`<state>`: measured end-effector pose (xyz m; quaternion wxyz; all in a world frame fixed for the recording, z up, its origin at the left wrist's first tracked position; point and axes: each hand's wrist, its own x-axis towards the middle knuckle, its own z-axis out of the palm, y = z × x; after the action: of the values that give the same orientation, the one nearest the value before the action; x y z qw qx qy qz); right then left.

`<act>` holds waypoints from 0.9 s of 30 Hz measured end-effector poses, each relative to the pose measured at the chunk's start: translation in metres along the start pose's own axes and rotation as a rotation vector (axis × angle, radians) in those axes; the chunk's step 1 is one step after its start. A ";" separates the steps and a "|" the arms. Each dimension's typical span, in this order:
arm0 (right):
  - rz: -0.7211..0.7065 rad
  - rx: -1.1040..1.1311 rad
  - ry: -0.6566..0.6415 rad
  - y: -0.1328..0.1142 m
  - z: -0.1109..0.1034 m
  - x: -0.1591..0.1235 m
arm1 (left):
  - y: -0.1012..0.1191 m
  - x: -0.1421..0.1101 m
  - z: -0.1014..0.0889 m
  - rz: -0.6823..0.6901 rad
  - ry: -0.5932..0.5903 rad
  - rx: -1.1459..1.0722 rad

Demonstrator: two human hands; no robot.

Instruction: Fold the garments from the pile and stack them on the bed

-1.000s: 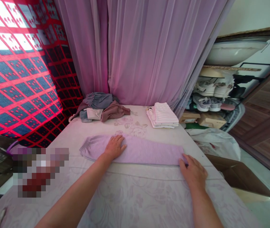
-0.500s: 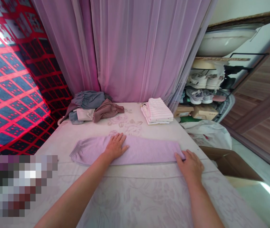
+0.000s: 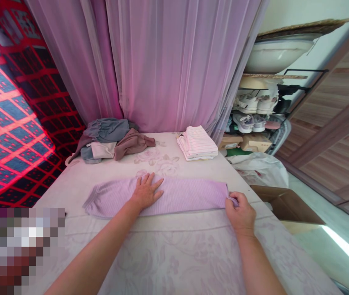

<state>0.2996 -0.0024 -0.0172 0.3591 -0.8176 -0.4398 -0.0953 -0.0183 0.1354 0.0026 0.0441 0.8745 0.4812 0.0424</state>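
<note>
Head view: lilac garment (image 3: 189, 192) lies long and flat across the middle of the bed (image 3: 177, 254), gathered end toward the bed's left side, other end toward its right. Left hand (image 3: 147, 192) rests palm down on the garment, fingers spread, gripping nothing. Right hand (image 3: 241, 213) is closed, thumb and fingers pinching the garment's right end, a bit of cloth bunched up there. Far left part of bed: loose heap of clothes (image 3: 108, 131), grey-blue and brownish pieces. Far right part of bed: neat folded stack (image 3: 197, 143), striped piece on top. Purple curtain (image 3: 168, 61) hangs behind the bed; red-and-dark checked cloth (image 3: 5, 119) hangs to its left. Right of the bed: white basin (image 3: 280, 55) above grey shoes (image 3: 251, 122), then plastic bag (image 3: 263, 168) and open cardboard box (image 3: 287, 205). Patch at the bed's left edge is pixelated; contents unreadable.
</note>
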 end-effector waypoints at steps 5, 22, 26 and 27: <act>0.168 -0.045 -0.068 -0.005 -0.006 0.000 | 0.002 0.001 -0.001 -0.004 -0.027 0.013; 0.192 -0.021 -0.074 -0.005 -0.002 0.004 | 0.054 -0.005 0.004 0.205 -0.047 -0.079; 0.219 -0.064 -0.169 -0.004 -0.002 0.004 | 0.055 -0.007 0.002 0.217 -0.075 -0.053; 0.207 -0.070 -0.170 -0.002 -0.002 0.005 | 0.055 -0.007 0.001 0.223 -0.085 -0.048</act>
<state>0.3009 0.0006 -0.0123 0.2996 -0.8757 -0.3785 -0.0033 0.0246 0.1000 0.0079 0.0802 0.9223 0.3774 0.0216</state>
